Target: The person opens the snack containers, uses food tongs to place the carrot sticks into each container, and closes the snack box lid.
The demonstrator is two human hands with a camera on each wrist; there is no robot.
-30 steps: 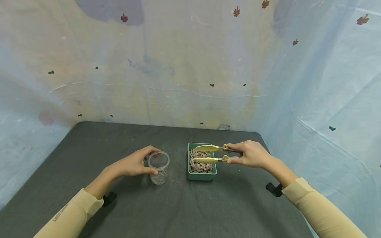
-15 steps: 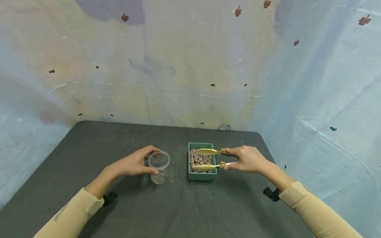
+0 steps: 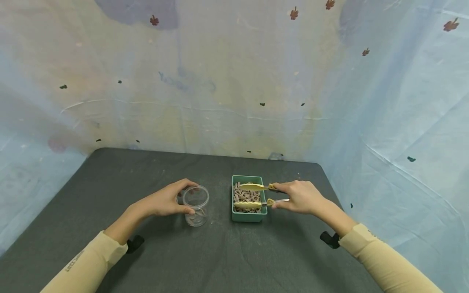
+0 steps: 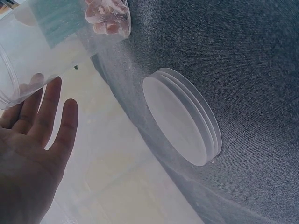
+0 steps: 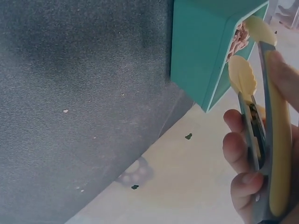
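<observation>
"Two hands busy over the dark table (image 3: 227, 260), and neither one idle. What's the right hand (image 3: 300, 196) got?"

"Yellow-tipped tongs (image 3: 253, 187), its fingers wrapped round the handles. The two tips stand apart at the mouth of the green tub (image 3: 247, 218). I can't tell whether they touch the grayish pieces (image 3: 247, 196) inside."

"And the left hand (image 3: 169, 200)?"

"Holding the clear jar (image 3: 196, 218) just under its rim, thumb on the near side, fingers on the far side. It's upright on the table, left of the tub, with a few pieces at the bottom. That pale disc (image 4: 180, 119) lying near it may be its lid."

"How would you handle the jar?"

"Gently. It looks like thin plastic, so light, smooth, probably a bit slippery. Round the upper wall is a fair place to hold; a hard squeeze might buckle it."

"The pieces too?"

"Small and light, I'd guess; whether they're soft or brittle I can't judge from here. I'd nip each across its middle, with little pressure."
</observation>
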